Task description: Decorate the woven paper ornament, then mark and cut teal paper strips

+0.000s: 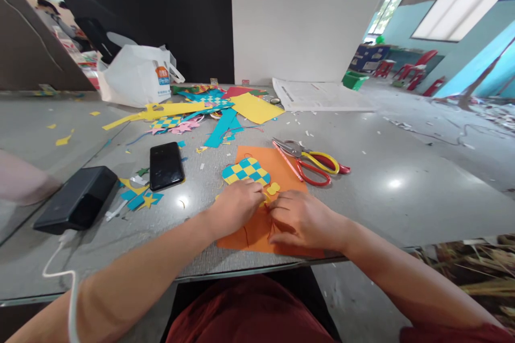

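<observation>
An orange sheet of paper [257, 238] lies at the table's front edge under both my hands. My left hand [239, 202] is closed over its middle, fingers pinched by a small yellow paper piece; what they grip is mostly hidden. Close beside it, my right hand [300, 217] rests on the sheet, fingers bent, with thin red thread [270, 229] at the fingertips. Above the left hand is a blue-and-yellow checkered paper shape [246, 170]. A small yellow paper cutout [273, 188] sits between the hands. Red-handled scissors [314, 174] and a pink pencil-like stick [287, 159] overlap the sheet's upper right.
Yellow-handled scissors [322, 159] lie beside the red pair. On the left are a black phone [166, 165], a black power bank [76, 198] with a white cable, and paper scraps [140, 198]. Behind stand a white plastic bag [134, 75], coloured paper [257, 108] and newspaper [322, 95].
</observation>
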`<state>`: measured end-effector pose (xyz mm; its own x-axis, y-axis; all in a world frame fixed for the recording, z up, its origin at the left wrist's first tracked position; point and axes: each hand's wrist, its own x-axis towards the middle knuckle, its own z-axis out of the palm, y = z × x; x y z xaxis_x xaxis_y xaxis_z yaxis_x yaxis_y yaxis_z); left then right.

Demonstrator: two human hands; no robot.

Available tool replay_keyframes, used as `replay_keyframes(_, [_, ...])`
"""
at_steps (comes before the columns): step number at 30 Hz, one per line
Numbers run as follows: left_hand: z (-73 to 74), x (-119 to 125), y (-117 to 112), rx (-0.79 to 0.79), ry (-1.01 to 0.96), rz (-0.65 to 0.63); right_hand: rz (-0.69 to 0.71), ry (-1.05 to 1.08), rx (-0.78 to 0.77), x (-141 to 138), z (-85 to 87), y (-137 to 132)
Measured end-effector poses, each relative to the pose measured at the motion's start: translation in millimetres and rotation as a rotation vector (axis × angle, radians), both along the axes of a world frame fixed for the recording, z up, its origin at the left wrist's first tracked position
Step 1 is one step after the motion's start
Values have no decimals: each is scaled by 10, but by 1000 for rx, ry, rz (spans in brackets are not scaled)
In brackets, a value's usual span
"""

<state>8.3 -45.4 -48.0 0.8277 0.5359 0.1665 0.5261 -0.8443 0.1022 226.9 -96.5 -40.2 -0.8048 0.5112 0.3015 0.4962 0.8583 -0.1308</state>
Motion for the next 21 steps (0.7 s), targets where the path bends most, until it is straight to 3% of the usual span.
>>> replay_keyframes(6, [44, -49, -24, -1, 54, -47, -63, 187, -21, 36, 26, 51])
replay_keyframes(15, [21, -65, -32, -39, 9, -28, -188, -37, -53, -47, 19, 40])
replay_keyframes(21, [-32, -137, 33, -137, -138, -32, -209, -17, -1, -33, -13, 52])
